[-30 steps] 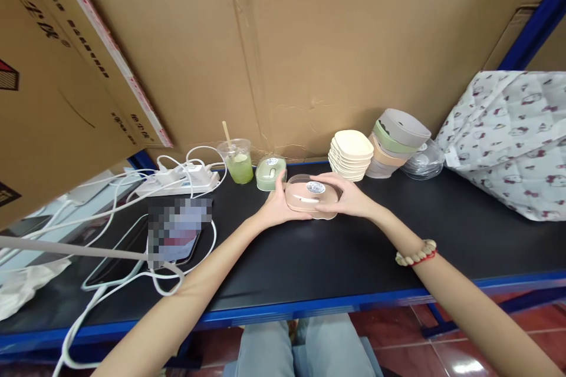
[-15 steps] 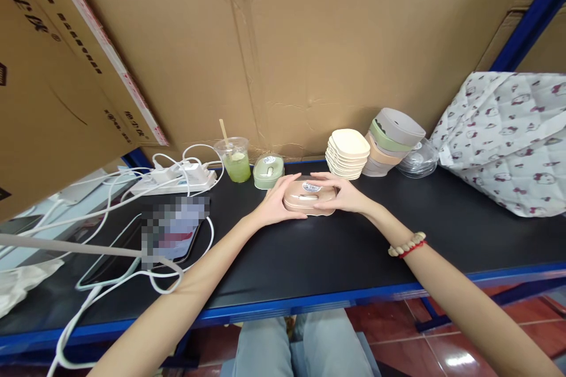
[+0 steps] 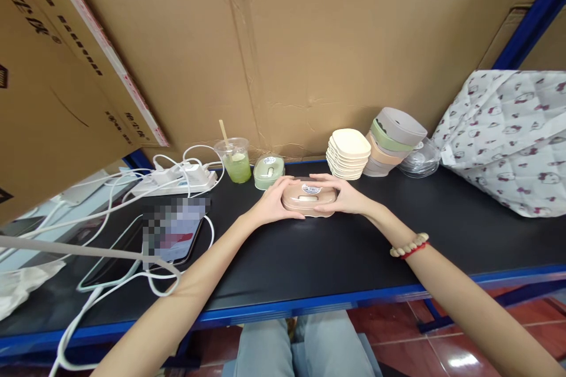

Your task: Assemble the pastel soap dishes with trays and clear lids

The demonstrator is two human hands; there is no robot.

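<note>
A pinkish-brown box with a clear lid and a round label (image 3: 305, 199) is on the black table, between my two hands. My left hand (image 3: 275, 203) wraps round its left end, thumb along the near side. On its right end, my right hand (image 3: 342, 195) grips with fingers over the far side and thumb in front. Just behind and to the left sits a similar green box (image 3: 269, 172). Behind to the right stand a stack of cream square trays (image 3: 349, 154) and a leaning stack of grey, green and orange containers (image 3: 391, 141).
A cup of green drink (image 3: 237, 164) stands behind left. At left lie a power strip (image 3: 172, 184), white cables and a phone (image 3: 179, 232). Clear lids (image 3: 420, 159) and a patterned bag (image 3: 508, 141) are at right. Cardboard (image 3: 300, 59) backs the table.
Hardly anything differs. Both hands and the pinkish-brown box have shifted very slightly; the grip is the same.
</note>
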